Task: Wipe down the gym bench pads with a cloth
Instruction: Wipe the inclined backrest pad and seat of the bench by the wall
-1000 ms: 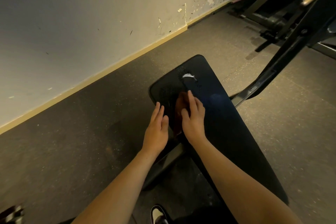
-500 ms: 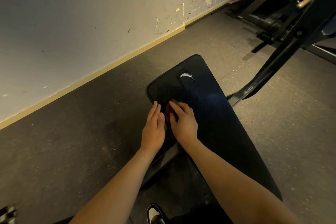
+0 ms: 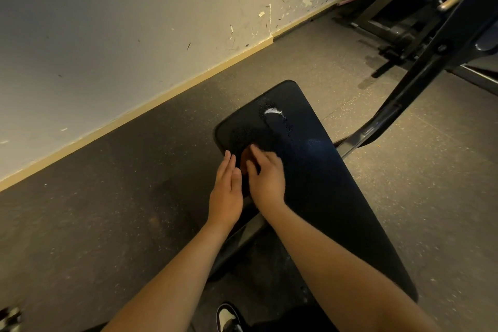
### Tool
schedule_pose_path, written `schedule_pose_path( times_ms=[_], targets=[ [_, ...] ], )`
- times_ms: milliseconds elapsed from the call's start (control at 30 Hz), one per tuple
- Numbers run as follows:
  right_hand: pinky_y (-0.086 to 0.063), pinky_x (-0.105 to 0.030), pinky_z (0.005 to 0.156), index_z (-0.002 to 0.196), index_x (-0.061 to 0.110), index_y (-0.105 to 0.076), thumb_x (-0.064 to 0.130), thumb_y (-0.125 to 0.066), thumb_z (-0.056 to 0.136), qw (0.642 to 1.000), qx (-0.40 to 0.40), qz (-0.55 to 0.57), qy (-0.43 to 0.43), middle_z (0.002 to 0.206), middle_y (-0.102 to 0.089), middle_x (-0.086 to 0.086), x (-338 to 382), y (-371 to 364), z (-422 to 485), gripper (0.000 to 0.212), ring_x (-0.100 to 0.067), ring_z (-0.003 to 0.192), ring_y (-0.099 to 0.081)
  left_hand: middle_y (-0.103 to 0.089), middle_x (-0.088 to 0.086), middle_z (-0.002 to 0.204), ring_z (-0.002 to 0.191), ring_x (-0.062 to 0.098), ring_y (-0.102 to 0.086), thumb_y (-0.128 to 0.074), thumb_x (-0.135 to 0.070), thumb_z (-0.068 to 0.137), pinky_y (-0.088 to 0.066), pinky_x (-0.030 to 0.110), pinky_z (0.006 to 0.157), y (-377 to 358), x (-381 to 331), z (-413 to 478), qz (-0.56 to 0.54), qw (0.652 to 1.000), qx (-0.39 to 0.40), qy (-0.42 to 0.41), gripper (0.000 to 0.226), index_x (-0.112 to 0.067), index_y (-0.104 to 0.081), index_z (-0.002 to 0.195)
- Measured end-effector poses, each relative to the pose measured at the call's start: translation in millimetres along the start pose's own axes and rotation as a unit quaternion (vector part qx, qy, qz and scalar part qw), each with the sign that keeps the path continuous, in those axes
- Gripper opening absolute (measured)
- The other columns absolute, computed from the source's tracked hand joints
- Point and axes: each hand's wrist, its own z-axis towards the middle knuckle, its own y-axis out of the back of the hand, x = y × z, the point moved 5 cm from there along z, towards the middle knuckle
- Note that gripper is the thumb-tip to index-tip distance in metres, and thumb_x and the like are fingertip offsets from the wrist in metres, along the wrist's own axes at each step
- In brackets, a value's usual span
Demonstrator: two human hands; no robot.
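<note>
A long black bench pad [image 3: 323,183] runs from the lower right up to the middle of the view. A dark reddish-brown cloth [image 3: 245,160] lies on its left part, mostly hidden. My right hand [image 3: 268,180] presses on the cloth with its fingers spread and pointing up-left. My left hand [image 3: 227,191] rests flat at the pad's left edge, fingers straight and together, right beside the cloth. A white foamy smear [image 3: 272,111] sits on the pad near its far end, beyond both hands.
The bench's black metal frame [image 3: 404,94] rises to the right. More gym equipment [image 3: 398,19] stands at the back right. A scuffed wall [image 3: 134,35] with a pale skirting runs along the left. A shoe [image 3: 226,317] shows at the bottom, on dark rubber floor.
My right hand slid the cloth leftward toward the pad's left edge, its fingers turning from straight ahead to up-left. My left hand stayed at the edge.
</note>
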Motion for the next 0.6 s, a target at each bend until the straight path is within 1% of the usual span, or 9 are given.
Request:
schedule_pose_path(
  times_ms=[100,167,200,267,300,367,500,600],
  targets=[
    [-0.044,-0.030,0.106,0.142,0.031,-0.052,0.024,-0.055,0.101,0.999,0.022,-0.006,0.042,0.134,-0.052,0.009,1.3,-2.7,-11.5,0.042,-0.006,0.124,-0.045,-0.018,-0.031,0.161,0.136,-0.017,-0.025,-0.029,-0.045,0.109,-0.024,0.023,0.110,3.3,0.9,-1.0,-0.016,1.000,0.009,0.003,0.047,-0.041,-0.028,0.156],
    [-0.041,-0.029,0.107,0.141,0.031,-0.053,0.022,-0.055,0.101,0.998,0.037,-0.008,0.047,0.135,-0.052,0.008,-3.0,11.0,3.0,0.042,-0.004,0.124,-0.045,-0.019,-0.031,0.161,0.129,-0.030,-0.023,-0.029,-0.045,0.109,-0.024,0.021,0.110,5.9,1.6,-0.9,-0.010,1.000,0.024,-0.002,0.048,-0.040,-0.028,0.157],
    [-0.038,-0.027,0.106,0.141,0.033,-0.052,0.022,-0.054,0.101,0.999,0.029,-0.003,0.031,0.137,-0.050,0.008,-8.0,20.9,12.7,0.042,-0.001,0.123,-0.043,-0.018,-0.031,0.161,0.124,-0.035,-0.022,-0.029,-0.045,0.109,-0.024,0.018,0.109,6.0,1.6,-0.5,-0.004,1.000,0.031,-0.003,0.049,-0.038,-0.029,0.157],
    [-0.033,-0.024,0.103,0.144,0.034,-0.050,0.023,-0.053,0.101,0.999,-0.016,0.018,-0.036,0.142,-0.046,0.007,-20.6,38.8,29.4,0.044,-0.001,0.127,-0.038,-0.018,-0.031,0.161,0.118,-0.040,-0.021,-0.028,-0.044,0.109,-0.023,0.010,0.103,5.3,1.8,0.0,0.001,0.999,0.031,-0.003,0.049,-0.035,-0.029,0.157],
    [-0.033,-0.026,0.103,0.145,0.034,-0.048,0.024,-0.053,0.102,0.997,-0.034,0.022,-0.063,0.143,-0.046,0.007,-24.6,40.7,32.6,0.045,-0.004,0.130,-0.038,-0.018,-0.031,0.161,0.118,-0.040,-0.021,-0.028,-0.044,0.109,-0.022,0.006,0.100,4.8,2.0,0.2,0.001,1.000,0.029,-0.004,0.049,-0.035,-0.029,0.158],
    [-0.037,-0.028,0.103,0.145,0.034,-0.048,0.025,-0.053,0.101,0.997,-0.040,0.021,-0.070,0.141,-0.047,0.007,-19.8,27.5,22.8,0.045,-0.009,0.131,-0.041,-0.018,-0.032,0.161,0.119,-0.039,-0.021,-0.028,-0.044,0.109,-0.022,0.007,0.099,4.1,3.8,1.7,0.000,1.000,0.027,-0.007,0.049,-0.036,-0.029,0.157],
    [-0.045,-0.030,0.103,0.139,0.031,-0.055,0.025,-0.058,0.099,1.000,-0.009,0.001,0.002,0.133,-0.054,0.009,-2.9,-4.8,-16.6,0.041,-0.005,0.122,-0.046,-0.019,-0.032,0.160,0.126,-0.034,-0.021,-0.029,-0.045,0.109,-0.024,0.016,0.108,6.1,7.0,4.4,-0.020,0.999,0.026,-0.008,0.048,-0.038,-0.031,0.156],
    [-0.045,-0.035,0.107,0.137,0.033,-0.056,0.022,-0.059,0.098,0.999,0.044,-0.002,0.008,0.129,-0.054,0.011,-4.7,5.8,-2.4,0.041,-0.006,0.120,-0.048,-0.019,-0.032,0.160,0.132,-0.029,-0.021,-0.028,-0.046,0.109,-0.023,0.023,0.117,8.8,6.5,4.5,-0.022,0.999,0.030,-0.006,0.047,-0.039,-0.031,0.155]
  ],
)
